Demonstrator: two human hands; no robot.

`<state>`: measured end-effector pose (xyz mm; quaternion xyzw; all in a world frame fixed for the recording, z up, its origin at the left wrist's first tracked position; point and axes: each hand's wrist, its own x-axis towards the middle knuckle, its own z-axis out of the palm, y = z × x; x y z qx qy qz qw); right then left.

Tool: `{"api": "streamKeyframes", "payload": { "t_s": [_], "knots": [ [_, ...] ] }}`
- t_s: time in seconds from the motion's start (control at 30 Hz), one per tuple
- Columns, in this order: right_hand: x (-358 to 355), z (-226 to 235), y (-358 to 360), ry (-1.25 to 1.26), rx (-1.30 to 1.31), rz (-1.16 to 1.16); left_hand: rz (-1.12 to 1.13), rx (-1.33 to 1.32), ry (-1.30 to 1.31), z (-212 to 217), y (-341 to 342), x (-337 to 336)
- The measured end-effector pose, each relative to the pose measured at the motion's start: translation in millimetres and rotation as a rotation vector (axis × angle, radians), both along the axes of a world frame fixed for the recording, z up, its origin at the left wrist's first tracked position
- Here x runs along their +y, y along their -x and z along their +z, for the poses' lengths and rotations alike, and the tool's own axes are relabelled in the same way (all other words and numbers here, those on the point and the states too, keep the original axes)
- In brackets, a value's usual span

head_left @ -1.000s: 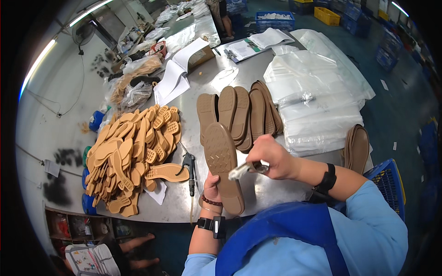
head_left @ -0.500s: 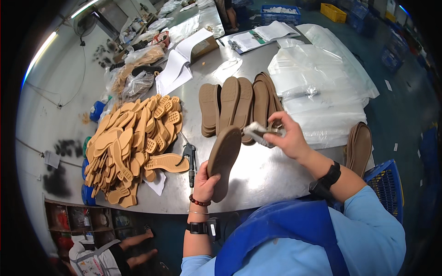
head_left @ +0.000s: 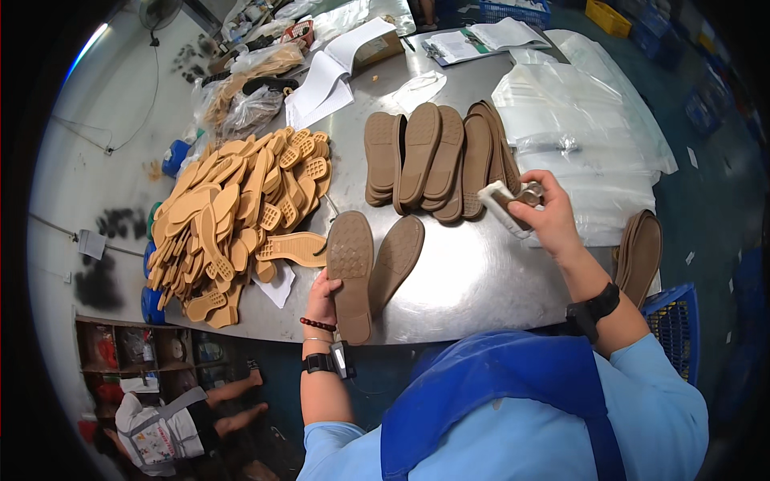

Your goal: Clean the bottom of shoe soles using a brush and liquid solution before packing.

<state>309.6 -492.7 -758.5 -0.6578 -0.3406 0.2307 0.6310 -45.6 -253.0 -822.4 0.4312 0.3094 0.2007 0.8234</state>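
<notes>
My left hand (head_left: pixel 323 298) is closed around a brown shoe sole (head_left: pixel 350 272), held upright with its patterned face showing. A second brown sole (head_left: pixel 399 258) leans out beside it in a V; whether the same hand holds it I cannot tell. My right hand (head_left: pixel 549 212) is closed on a small metal tool with a white cloth-like pad (head_left: pixel 504 210), its exact kind unclear, raised above the table. Ahead of both hands lie stacked brown soles (head_left: pixel 420 156). To the left is a large heap of tan soles (head_left: pixel 233 216). An air gun is mostly hidden behind the held sole.
Clear plastic bags (head_left: pixel 577 144) cover the table's right side. More brown soles (head_left: pixel 639 252) stand at the right edge, near a blue crate (head_left: pixel 672 325). Papers (head_left: pixel 321 88) and a clipboard (head_left: pixel 461 46) lie at the back. Another person (head_left: pixel 164 429) is at the lower left.
The left hand has moved left and turned the sole, and a second sole now shows beside it. My right hand has drawn away to the right with the padded tool. My view has shifted slightly.
</notes>
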Motion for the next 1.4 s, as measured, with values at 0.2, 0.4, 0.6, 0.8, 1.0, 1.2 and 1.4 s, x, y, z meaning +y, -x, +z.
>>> {"api": "streamKeyframes", "payload": {
  "t_s": [0.2, 0.4, 0.6, 0.8, 1.0, 1.2, 1.4],
  "knots": [
    [-18.1, -17.8, -3.5, 0.074, 0.22, -0.007, -0.108, 0.188, 0.127, -58.8, -6.8, 15.1],
    [-22.7, -26.9, 0.7, 0.105, 0.233, -0.028, -0.374, 0.112, 0.292, -69.2, -35.5, -42.7],
    [-23.1, -32.4, -3.8, 0.147, 0.136, -0.048, -0.19, -0.134, 0.313, -53.3, -28.9, -32.2],
    [-20.9, -39.2, -13.4, 0.139, 0.211, -0.069, -0.288, 0.766, -0.892, -67.0, -2.5, -5.0],
    [-25.9, -40.5, -17.6, 0.171, 0.213, -0.135, -0.336, 0.913, -1.413, -24.3, -92.8, 9.5],
    [4.0, -32.7, -0.8, 0.169, 0.212, -0.049, 0.249, 0.415, -0.996, -102.6, -189.3, 128.1],
    [-23.9, -53.5, -18.8, 0.23, 0.122, -0.131, -0.316, 0.477, -0.458, -37.8, -254.4, 90.6]
  ]
}}
